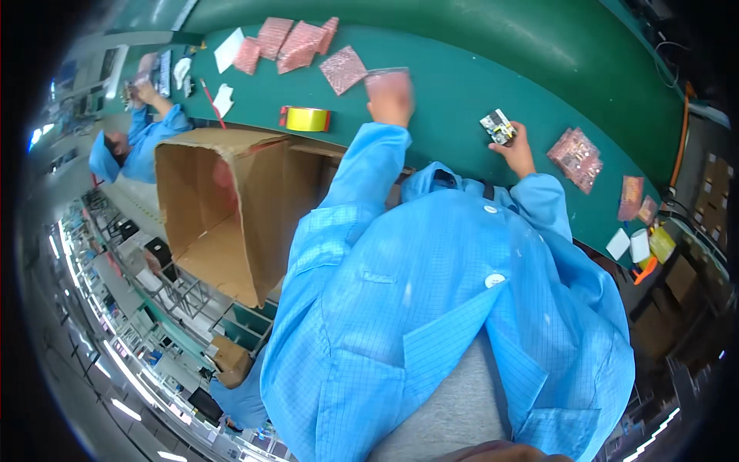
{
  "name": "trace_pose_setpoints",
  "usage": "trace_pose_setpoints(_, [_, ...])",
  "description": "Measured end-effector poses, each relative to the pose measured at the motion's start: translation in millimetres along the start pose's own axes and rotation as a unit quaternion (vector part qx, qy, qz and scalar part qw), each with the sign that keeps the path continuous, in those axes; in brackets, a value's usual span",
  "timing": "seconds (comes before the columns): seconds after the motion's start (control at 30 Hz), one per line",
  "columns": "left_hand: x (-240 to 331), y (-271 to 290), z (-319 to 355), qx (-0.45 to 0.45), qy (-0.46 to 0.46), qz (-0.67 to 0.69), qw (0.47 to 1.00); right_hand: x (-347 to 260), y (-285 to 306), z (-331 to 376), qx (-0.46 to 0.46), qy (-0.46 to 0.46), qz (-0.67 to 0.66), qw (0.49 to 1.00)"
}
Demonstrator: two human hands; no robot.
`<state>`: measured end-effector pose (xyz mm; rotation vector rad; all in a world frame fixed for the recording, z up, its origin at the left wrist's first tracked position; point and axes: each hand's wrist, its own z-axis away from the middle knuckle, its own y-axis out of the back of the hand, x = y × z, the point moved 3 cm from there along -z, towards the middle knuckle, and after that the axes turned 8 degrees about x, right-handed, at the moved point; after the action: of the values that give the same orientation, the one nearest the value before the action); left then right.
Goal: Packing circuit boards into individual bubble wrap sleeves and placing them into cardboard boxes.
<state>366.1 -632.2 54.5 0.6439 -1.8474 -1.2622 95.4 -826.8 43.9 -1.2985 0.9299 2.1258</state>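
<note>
We held the small circuit board (498, 126) in the right grip (517, 150) while the left grip (390, 96) pressed flat on a pink bubble bag (382, 75), which we judged best pinched by its near edge.

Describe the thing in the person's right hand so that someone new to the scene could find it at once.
On the long green table, look right of the yellow tape roll and the pink bubble-wrap bags. The right hand holds a small circuit board with white and black parts, unwrapped, unlike the pink-bagged stack beside it.

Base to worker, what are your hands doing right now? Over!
Left hand reaching onto a pink bubble bag on the green table. Right hand gripping a small circuit board. Nothing between them.
</note>
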Motion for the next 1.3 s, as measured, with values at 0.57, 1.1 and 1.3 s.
trace_pose_setpoints(0.57, [65.8,17.5,69.1,-0.059,-0.441,0.187,0.876,38.2,16.2,49.7,0.100,-0.163,-0.216,0.957])
trace_pose_setpoints(1.1, [112.5,-33.6,60.3,-0.147,-0.178,0.362,0.903,-7.5,12.6,42.8,0.091,-0.033,-0.157,0.983])
trace_pose_setpoints(1.3, [107.2,-22.4,57.4,-0.128,-0.101,0.437,0.884,-9.4,1.8,37.9,0.052,-0.014,-0.114,0.992])
